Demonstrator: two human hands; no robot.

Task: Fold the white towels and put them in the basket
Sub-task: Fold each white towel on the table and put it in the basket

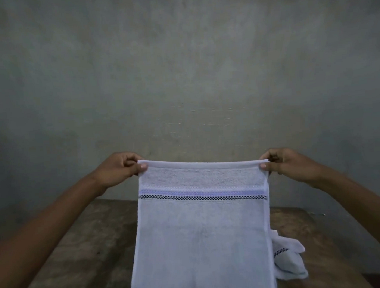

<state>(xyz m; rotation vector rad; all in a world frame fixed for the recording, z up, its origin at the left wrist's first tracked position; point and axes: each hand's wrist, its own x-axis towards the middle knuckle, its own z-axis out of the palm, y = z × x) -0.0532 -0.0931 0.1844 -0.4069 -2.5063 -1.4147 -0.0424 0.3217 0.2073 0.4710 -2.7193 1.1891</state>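
Closest to me, low in the middle of the frame, hangs the white towel (201,243), its bottom edge running out of view. It is stretched flat and upright between both hands. The top hem runs level across the middle of the frame, with a lilac stripe and a black checked line a little below it.

My left hand (117,170), left of centre, pinches the top left corner. The fingers (142,166) are curled, thumb on my side of the cloth and the others behind it. My right hand (290,164), right of centre, pinches the top right corner the same way. Both grips are closed on the hem and hold nothing else.

Behind the hanging cloth the wooden tabletop (90,239) fills the lower frame. A second towel (289,260) lies crumpled on it at lower right, partly hidden. A bare grey wall (180,66) takes up the upper half. No basket shows, so I cannot say where it stands.

I judge I am early in folding this one: it is held open and squared up. The right edge may show a second layer, but I cannot be sure it is already doubled.

The next move calls for bringing the two top corners together, or lowering the cloth flat onto the tabletop and turning one half over. Either way the hems must stay level so the edges meet. The cloth is limp and would sag if either pinch loosened. The second towel is not yet folded.
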